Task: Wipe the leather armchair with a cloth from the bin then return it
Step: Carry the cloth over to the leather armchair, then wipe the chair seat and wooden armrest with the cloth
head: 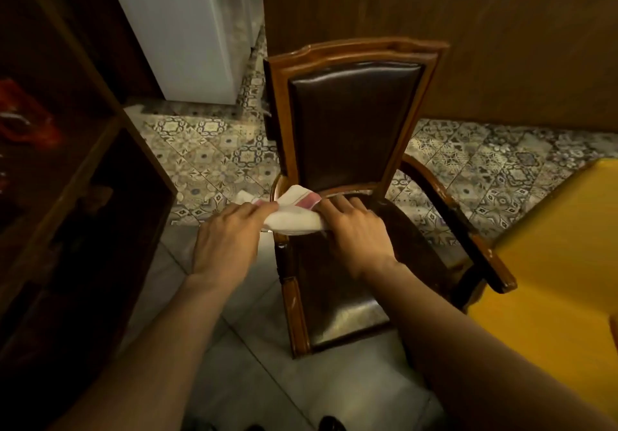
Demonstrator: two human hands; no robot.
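Both hands meet over the rear left corner of the chair seat: the left hand pinches one end of a folded white cloth with a pink-red stripe between thumb and fingers, and the right hand lies palm-down with its fingers curled over the cloth's other end, pressing it to the seat. That soft, bunched cloth rests where the seat meets the base of the backrest, touching the wooden frame on the left side. It belongs to a dark brown leather armchair with a carved, glossy wooden frame; the upholstered back panel is tall, smooth and shiny, the seat pad reflects light near its front edge, and a curved wooden armrest sweeps forward on the right. Beneath the chair, the floor changes from plain pale tiles near the person to patterned ornamental tiles farther off. A dark wooden shelf unit stands on the left, with something red inside an upper compartment, too blurred to identify. A yellow flat-topped bench sits just beside the armrest on the right. Behind stand a white boxy cabinet and a brown wood-panelled wall.
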